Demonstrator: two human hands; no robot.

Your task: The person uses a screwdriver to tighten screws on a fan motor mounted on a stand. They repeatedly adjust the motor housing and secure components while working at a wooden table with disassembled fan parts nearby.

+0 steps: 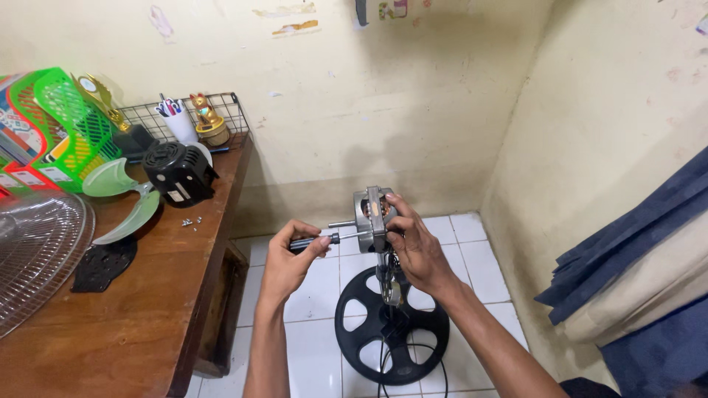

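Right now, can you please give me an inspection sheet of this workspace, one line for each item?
Surface: wooden table at left; white tiled floor below the hands.
Job's things: bare fan motor on its stand, above a round black base; screwdriver tip against the motor.
Clutter: green blade, black motor cover, loose screws, wire grille, green basket, pen cup.
Grippers: left hand grips the screwdriver; right hand steadies the motor.
Cables: black cord runs over the base.
Surroundings: yellowish walls; dark blue cloth at right.
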